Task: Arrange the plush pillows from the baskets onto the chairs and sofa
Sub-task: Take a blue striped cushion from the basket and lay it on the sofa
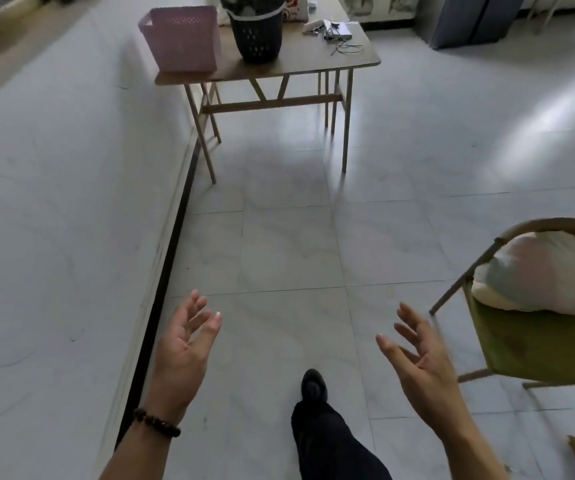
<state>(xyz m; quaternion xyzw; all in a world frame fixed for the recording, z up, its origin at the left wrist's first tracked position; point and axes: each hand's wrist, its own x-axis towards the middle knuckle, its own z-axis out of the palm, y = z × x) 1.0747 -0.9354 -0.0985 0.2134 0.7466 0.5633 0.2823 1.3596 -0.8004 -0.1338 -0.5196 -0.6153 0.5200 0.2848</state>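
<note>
Tiled floor [286, 244] lies between table [358, 55] and left hand [182, 355], right hand [417, 362], both spread empty.

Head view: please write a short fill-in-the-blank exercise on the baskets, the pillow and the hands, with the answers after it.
1. On the wooden table, the pink perforated plastic basket stands to the ____ of the dark round plastic basket.
2. The pastel plush pillow lies on the metal-framed chair with the ____ seat.
3. The left hand and right hand both hold ____.
4. The dark beaded bracelet is on the ____ wrist.
Missing words: left; green; nothing; left.
</note>
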